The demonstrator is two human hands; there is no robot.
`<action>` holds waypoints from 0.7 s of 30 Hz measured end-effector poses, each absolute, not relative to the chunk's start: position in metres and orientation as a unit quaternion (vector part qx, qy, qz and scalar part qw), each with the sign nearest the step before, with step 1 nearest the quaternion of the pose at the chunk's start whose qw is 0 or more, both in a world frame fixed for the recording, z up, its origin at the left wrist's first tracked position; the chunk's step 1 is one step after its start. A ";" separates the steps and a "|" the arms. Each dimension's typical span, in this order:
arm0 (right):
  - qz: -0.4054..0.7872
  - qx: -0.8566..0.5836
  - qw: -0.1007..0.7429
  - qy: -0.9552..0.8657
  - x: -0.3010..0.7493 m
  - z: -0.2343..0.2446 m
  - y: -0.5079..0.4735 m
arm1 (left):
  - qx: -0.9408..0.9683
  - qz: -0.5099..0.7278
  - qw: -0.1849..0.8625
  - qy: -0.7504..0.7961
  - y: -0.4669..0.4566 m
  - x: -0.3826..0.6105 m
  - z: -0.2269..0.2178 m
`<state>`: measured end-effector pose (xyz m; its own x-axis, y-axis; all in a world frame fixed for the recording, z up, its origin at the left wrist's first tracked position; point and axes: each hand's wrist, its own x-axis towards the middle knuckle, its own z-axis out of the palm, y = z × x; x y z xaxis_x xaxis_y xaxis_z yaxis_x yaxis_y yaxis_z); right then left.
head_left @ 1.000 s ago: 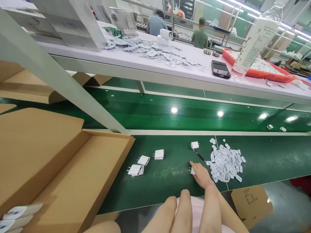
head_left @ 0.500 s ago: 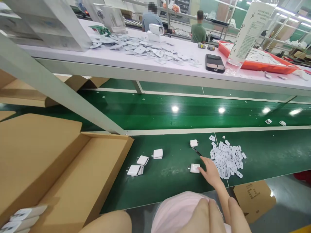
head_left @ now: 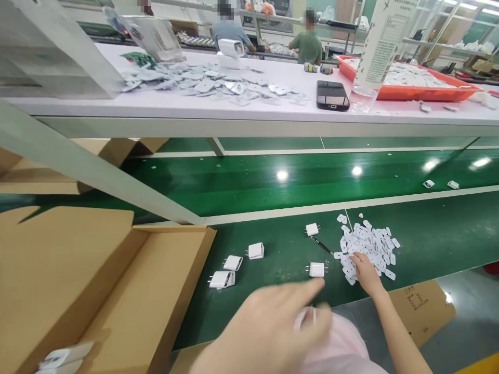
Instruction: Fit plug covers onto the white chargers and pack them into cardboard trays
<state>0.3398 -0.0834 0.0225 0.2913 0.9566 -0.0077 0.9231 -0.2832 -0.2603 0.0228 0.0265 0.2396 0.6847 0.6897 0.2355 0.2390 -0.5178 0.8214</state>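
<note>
My right hand (head_left: 365,272) reaches into a pile of small white oblong plastic pieces (head_left: 376,246). Its fingertips are drawn together on them; what lies between them is hidden. Large and blurred in the foreground, my left hand (head_left: 273,322) hovers above the near bench edge, index finger and thumb apart, nothing visible between them. Just beyond it lies a white plug charger (head_left: 317,269) with metal prongs. Another charger (head_left: 312,229) rests farther back, beside a thin black pen-like tool (head_left: 322,245). Several more chargers (head_left: 255,251) lie farther left on the green surface.
An open cardboard box (head_left: 117,301) stands at the left, with white items (head_left: 66,357) inside. A raised white shelf (head_left: 273,111) carries a phone (head_left: 332,95), a clear bottle (head_left: 380,57), a red tray (head_left: 424,94) and loose white pieces (head_left: 218,83). People work farther back.
My right hand has left the nearer charger and moved right to the pile. My left hand has come up into the foreground. The view has shifted slightly.
</note>
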 end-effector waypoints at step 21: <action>0.090 -0.791 0.005 -0.605 0.328 0.015 -0.048 | 0.669 0.242 0.591 0.380 0.030 0.122 0.112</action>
